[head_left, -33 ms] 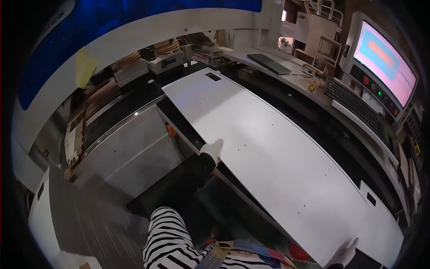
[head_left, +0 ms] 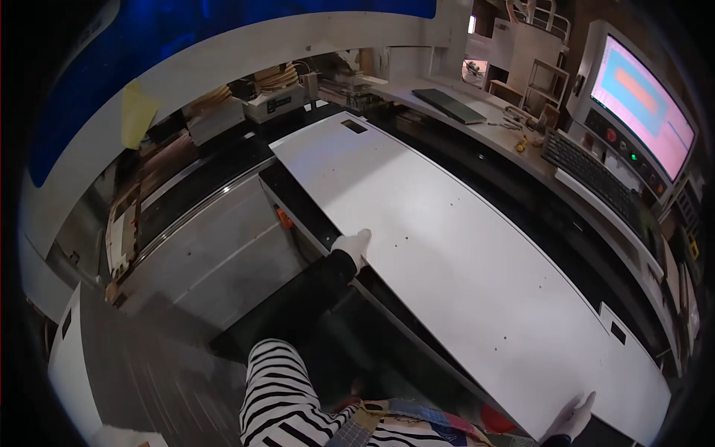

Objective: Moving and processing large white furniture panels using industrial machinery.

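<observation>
A long white panel [head_left: 447,253] with small drilled holes and a dark label at its far end lies slantwise across a black machine bed. My left hand [head_left: 351,249], in a white glove, grips the panel's near long edge, thumb on top and fingers hidden below. At the lower right my right hand [head_left: 572,419], also gloved, holds the near end of the panel with its thumb up; its other fingers are partly hidden. Another white panel [head_left: 633,372] with a dark label shows from beneath the first at the right.
A machine with a blue cover [head_left: 246,16] spans the far left. To the right stand a lit screen [head_left: 644,104], a keyboard [head_left: 588,170] and a shelf holding a dark flat board [head_left: 449,106]. More stacked panels [head_left: 67,365] stand at the left.
</observation>
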`<action>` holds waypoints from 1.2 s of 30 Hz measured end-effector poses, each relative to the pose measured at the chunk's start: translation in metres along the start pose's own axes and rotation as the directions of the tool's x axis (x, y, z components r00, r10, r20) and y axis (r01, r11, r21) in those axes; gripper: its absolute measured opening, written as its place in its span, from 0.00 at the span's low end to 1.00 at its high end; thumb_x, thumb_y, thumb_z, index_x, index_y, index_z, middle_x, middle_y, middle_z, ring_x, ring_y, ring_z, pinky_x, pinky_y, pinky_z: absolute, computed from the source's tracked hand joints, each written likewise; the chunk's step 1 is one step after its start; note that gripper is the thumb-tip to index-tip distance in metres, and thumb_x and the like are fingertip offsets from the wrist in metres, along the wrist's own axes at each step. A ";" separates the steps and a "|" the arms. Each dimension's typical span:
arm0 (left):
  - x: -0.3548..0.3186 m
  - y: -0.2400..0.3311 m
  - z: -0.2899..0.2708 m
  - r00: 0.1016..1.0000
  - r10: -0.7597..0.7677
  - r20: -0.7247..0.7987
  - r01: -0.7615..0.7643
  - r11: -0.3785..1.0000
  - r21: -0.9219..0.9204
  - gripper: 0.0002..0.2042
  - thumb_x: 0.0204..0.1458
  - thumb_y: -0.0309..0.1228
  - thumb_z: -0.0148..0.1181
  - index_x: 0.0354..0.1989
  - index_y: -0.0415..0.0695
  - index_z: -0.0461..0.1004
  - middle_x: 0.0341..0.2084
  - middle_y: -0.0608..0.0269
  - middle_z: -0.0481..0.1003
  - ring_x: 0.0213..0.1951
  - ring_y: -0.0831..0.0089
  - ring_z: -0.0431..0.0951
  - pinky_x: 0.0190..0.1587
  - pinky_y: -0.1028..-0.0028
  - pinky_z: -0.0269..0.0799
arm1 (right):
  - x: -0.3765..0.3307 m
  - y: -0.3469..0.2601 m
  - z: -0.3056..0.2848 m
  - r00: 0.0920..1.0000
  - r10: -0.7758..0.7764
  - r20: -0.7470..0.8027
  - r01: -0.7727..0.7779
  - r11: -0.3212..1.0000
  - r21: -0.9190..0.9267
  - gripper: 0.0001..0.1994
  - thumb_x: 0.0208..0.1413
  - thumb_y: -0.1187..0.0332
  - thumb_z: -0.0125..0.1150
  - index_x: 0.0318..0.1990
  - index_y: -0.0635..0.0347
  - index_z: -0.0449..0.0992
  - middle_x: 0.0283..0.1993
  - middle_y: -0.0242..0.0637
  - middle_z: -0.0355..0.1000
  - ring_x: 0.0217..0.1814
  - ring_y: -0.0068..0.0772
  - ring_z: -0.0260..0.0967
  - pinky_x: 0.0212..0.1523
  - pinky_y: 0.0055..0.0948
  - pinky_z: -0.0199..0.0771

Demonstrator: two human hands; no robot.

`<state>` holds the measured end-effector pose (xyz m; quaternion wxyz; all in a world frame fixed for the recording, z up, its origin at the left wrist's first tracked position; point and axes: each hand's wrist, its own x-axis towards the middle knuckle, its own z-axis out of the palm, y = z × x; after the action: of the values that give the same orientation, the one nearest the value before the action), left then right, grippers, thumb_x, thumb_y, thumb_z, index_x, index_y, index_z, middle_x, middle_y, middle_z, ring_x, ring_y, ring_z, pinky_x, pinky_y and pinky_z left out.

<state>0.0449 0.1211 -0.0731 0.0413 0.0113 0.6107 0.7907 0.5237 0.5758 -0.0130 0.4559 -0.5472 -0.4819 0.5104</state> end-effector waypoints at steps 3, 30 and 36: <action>0.058 0.003 -0.009 0.935 -0.352 -0.030 0.332 0.904 -0.268 0.15 0.64 0.28 0.52 0.52 0.27 0.66 0.44 0.47 0.75 0.44 0.52 0.80 0.48 0.52 0.79 | 0.027 0.010 0.050 0.965 0.214 0.152 -0.224 0.973 0.049 0.24 0.63 0.43 0.52 0.38 0.60 0.65 0.37 0.32 0.62 0.41 0.25 0.65 0.44 0.27 0.72; 0.271 0.057 -0.050 0.706 -0.704 0.074 0.656 0.689 0.308 0.25 0.59 0.46 0.58 0.52 0.34 0.68 0.42 0.37 0.75 0.40 0.47 0.79 0.32 0.53 0.79 | 0.050 0.000 0.316 0.971 0.014 0.239 0.105 0.872 -0.479 0.33 0.61 0.44 0.49 0.47 0.76 0.76 0.39 0.45 0.79 0.39 0.36 0.75 0.42 0.36 0.74; 0.276 0.071 -0.062 0.973 -0.223 -0.058 0.120 0.277 0.953 0.22 0.54 0.50 0.62 0.30 0.39 0.74 0.19 0.54 0.74 0.22 0.55 0.76 0.27 0.57 0.74 | 0.037 -0.013 0.323 0.961 -0.125 0.248 0.274 0.281 -0.920 0.30 0.60 0.45 0.42 0.46 0.66 0.79 0.49 0.60 0.74 0.56 0.59 0.71 0.58 0.48 0.68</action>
<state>-0.2382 0.0658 -0.0291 0.1377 0.0022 0.9544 0.2647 0.2012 0.6161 -0.0246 0.0760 -0.6111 -0.7812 0.1021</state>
